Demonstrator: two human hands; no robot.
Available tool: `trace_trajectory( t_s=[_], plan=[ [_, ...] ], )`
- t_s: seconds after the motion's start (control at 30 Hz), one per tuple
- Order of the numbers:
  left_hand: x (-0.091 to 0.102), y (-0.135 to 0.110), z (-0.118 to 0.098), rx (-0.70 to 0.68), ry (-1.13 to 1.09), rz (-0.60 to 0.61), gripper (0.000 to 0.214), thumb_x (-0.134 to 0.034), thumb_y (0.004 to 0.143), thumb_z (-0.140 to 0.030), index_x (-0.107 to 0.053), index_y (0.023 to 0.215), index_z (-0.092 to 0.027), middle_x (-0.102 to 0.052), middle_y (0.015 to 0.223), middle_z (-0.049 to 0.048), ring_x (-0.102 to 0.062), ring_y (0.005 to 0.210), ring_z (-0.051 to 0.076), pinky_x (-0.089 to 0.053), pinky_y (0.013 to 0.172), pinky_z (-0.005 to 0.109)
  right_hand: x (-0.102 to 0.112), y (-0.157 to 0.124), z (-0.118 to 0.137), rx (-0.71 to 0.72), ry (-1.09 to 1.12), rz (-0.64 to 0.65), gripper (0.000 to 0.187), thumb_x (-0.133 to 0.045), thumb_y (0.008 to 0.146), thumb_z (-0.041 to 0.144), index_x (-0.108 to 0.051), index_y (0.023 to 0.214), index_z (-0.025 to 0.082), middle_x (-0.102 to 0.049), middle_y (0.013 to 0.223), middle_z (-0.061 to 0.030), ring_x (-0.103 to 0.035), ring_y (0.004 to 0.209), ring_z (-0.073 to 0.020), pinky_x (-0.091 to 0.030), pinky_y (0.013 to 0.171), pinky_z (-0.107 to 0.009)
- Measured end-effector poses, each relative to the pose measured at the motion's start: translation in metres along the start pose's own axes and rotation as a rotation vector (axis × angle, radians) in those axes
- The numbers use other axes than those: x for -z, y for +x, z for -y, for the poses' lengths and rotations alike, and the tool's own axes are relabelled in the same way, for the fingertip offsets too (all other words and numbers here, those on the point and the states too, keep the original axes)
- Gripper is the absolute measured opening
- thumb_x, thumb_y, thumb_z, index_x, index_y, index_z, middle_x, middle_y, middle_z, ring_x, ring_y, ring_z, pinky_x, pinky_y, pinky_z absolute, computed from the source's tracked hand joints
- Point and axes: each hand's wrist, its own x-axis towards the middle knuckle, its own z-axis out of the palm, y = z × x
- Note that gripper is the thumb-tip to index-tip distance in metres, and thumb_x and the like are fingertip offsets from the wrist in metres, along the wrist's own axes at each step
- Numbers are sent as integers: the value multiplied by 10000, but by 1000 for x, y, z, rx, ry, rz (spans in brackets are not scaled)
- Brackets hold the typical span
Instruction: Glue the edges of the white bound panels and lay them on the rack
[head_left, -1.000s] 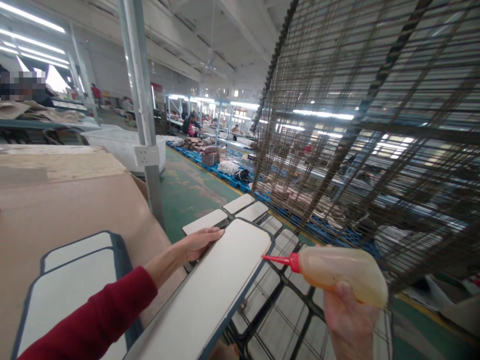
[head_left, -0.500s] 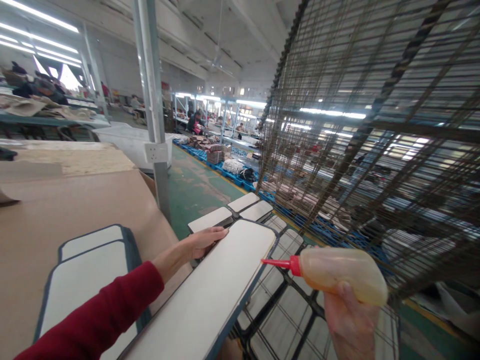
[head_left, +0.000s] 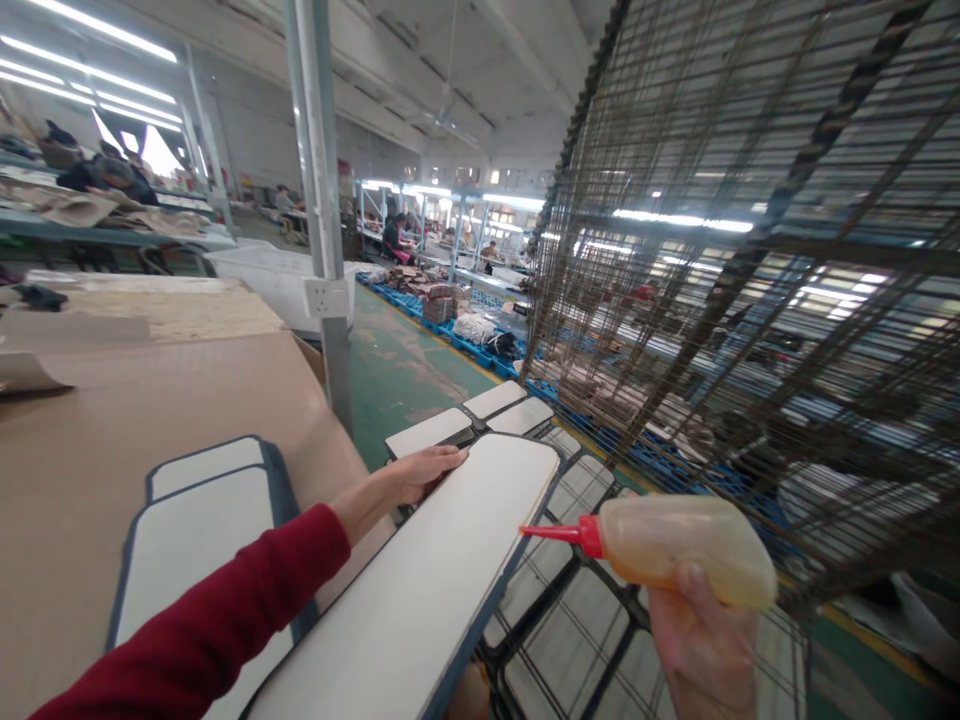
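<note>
The left hand pinches the white board and the right hand hugs the bottle, likely gluing the right edge, which calls for sliding the red tip nearer.

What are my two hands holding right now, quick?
Left hand: closed on the far-left edge of the white panel.
Right hand: closed around the bottle.
</note>
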Motion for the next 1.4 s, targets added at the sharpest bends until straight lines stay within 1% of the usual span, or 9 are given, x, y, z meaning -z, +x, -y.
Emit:
trace_trajectory(
  t_s=[0.13, 0.37, 0.6, 0.7, 0.8, 0.97, 1.1, 1.23, 1.4],
  plan=[
    [-1, 5, 0, -7, 0, -9, 283, -790, 700, -335, -575, 761, -161, -687, 638, 14, -632, 513, 143, -519, 513, 243, -1, -3, 1, -35, -3, -11, 567, -796, 599, 287, -634, 1135, 195, -710, 986, -81, -644, 1022, -287, -570, 820, -398],
    [-5, 13, -5, -8, 4, 3, 266, -779, 717, -318, -565, 758, -165, -681, 624, 9, -629, 504, 145, -514, 505, 245, 3, -6, 3, -62, 24, 53, 529, -774, 637, 275, -637, 1143, 203, -720, 922, -77, -666, 965, -272, -575, 792, -392],
    [-15, 17, -13, 8, 46, 11, 140, -654, 836, -268, -584, 797, -152, -684, 634, 21, -623, 495, 138, -507, 492, 236, 7, -7, 7, -99, 27, 9, 600, -819, 590, 291, -629, 1155, 216, -726, 879, -57, -681, 908, -237, -580, 667, -272],
    [-21, 20, -17, 14, 52, 5, 117, -610, 867, -243, -582, 794, -155, -683, 633, 16, -629, 508, 136, -513, 506, 232, 5, -8, 11, -80, 28, 12, 641, -821, 584, 291, -612, 1187, 229, -725, 915, -56, -682, 918, -244, -581, 726, -309],
    [-25, 23, -20, 1, 60, -8, 131, -633, 852, -243, -566, 772, -164, -670, 610, 0, -621, 505, 129, -513, 512, 225, 6, -9, 12, -67, 20, 29, 609, -805, 621, 308, -610, 1191, 225, -723, 941, -65, -679, 932, -246, -571, 799, -350],
    [-31, 29, -26, -8, 82, -24, 142, -641, 845, -239, -569, 752, -160, -648, 574, -4, -611, 496, 136, -512, 518, 239, 16, -11, 8, -58, -3, -5, 524, -796, 621, 229, -649, 1125, 225, -726, 937, -71, -684, 908, -235, -589, 740, -309],
    [-34, 36, -27, -7, 94, -26, 136, -652, 838, -243, -581, 759, -157, -670, 609, 11, -624, 525, 146, -522, 554, 254, 24, -13, 7, -66, -24, 41, 393, -762, 694, 281, -677, 1072, 217, -721, 939, -95, -681, 926, -248, -599, 749, -336],
    [-37, 44, -27, 0, 109, -21, 147, -701, 803, -271, -612, 821, -156, -682, 624, 11, -627, 524, 151, -517, 546, 250, 26, -13, 9, -74, -20, 54, 389, -776, 680, 294, -688, 1053, 223, -719, 927, -100, -682, 925, -260, -609, 723, -337],
    [-41, 50, -32, 14, 125, -20, 123, -640, 853, -258, -631, 912, -151, -690, 618, 9, -630, 517, 151, -523, 535, 247, 27, -14, 11, -74, -11, 97, 433, -776, 666, 288, -681, 1085, 237, -708, 990, -109, -671, 967, -297, -586, 834, -426]
  ],
)
